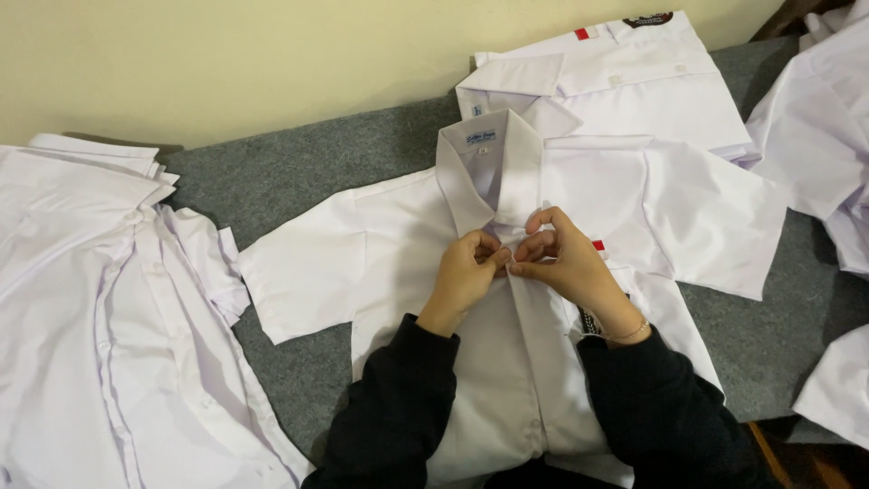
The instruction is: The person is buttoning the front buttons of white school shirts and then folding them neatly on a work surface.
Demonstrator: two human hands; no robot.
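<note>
Grip: left hand (468, 270) and right hand (561, 263) pinch white shirt (398, 244) placket below collar, mid-bench (299, 172) | step: buttoning top | next likely needs lower buttons.

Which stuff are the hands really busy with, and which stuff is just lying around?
Busy with:
- left hand and right hand, pinching the placket just below the collar
- white shirt spread flat

Just lying around:
- loose shirts at left
- folded shirt behind
- more shirts at right
- grey cloth underneath
</note>
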